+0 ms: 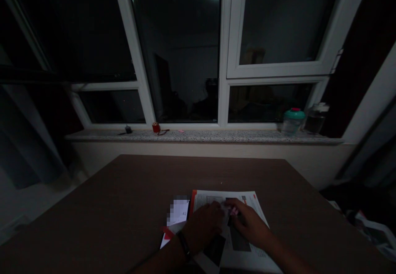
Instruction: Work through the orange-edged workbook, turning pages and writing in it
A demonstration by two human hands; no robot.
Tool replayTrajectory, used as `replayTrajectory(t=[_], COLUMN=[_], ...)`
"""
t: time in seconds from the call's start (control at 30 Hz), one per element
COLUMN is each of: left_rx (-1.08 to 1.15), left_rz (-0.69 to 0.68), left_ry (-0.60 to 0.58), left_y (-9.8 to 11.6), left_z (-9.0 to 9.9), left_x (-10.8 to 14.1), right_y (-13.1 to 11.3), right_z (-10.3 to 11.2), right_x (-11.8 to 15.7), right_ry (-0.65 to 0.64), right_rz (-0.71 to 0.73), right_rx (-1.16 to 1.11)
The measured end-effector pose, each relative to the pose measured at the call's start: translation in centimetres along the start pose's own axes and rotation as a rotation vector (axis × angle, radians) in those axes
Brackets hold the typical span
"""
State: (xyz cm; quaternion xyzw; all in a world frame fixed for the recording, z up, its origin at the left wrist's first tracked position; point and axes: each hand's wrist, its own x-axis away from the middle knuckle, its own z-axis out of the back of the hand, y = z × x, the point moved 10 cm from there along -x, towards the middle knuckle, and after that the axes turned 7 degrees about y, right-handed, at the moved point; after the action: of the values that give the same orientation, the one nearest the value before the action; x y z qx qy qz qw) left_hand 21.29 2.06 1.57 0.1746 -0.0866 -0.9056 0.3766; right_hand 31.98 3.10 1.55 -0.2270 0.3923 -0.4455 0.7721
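White framing divided the window [225, 55], its panes dark, beyond the counter's far edge. Brown and wood-grained, the counter [139, 191] spread below, its 2 far corners in view. Past its left edge hung a grey curtain [27, 142]. Speckled stone formed the sill [216, 136], which ran behind the far edge. Well short of that edge, between the counter's left and right edges, lay an open booklet [238, 243].

Over its left part was the left hand [206, 222], palm down and fingers bent; whether it gripped anything I could not tell. The right hand [250, 222] was closed, its thumb and fingers curled inward over the printed page. On the sill, behind the counter's far right corner, a teal-lidded jar [292, 121] stood beside a pale-capped bottle [315, 119]. Just left of the booklet lay a lit-screen device [180, 212], partly covered by the left forearm. Between the right hand's thumb and fingers, above the booklet, was a small pink object [234, 211], apparently pinched.
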Motion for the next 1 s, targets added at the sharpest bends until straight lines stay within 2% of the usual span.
replayTrajectory(t=[0.13,0.2,0.33,0.5,0.7,0.83,1.0], left_rx=[0.123,0.134,0.146,0.160,0.171,0.142,0.116], left_rz=[0.076,0.033,-0.051,-0.070,-0.096,-0.133,-0.217], left_ry=[0.072,0.098,0.086,0.063,-0.024,-0.017,-0.014], left_y=[-1.3,-1.2,-0.4,0.0,0.5,0.8,1.2], left_z=[0.4,0.6,0.9,1.3,1.4,1.8,1.3], left_x=[0.6,0.9,1.1,0.8,0.6,0.6,0.5], right_y=[0.9,1.7,3.1,3.7,4.8,5.7,6.6], right_z=[0.7,1.3,2.8,3.7,3.9,3.8,4.3], right_x=[-0.1,-0.1,-0.1,-0.2,0.0,0.2,0.6], right_ry=[0.065,0.126,0.240,0.297,0.333,0.360,0.400], right_rz=[-0.061,-0.102,-0.172,-0.213,-0.266,-0.295,-0.358], right_rx=[-0.063,-0.089,-0.096,-0.160,-0.216,-0.273,-0.263])
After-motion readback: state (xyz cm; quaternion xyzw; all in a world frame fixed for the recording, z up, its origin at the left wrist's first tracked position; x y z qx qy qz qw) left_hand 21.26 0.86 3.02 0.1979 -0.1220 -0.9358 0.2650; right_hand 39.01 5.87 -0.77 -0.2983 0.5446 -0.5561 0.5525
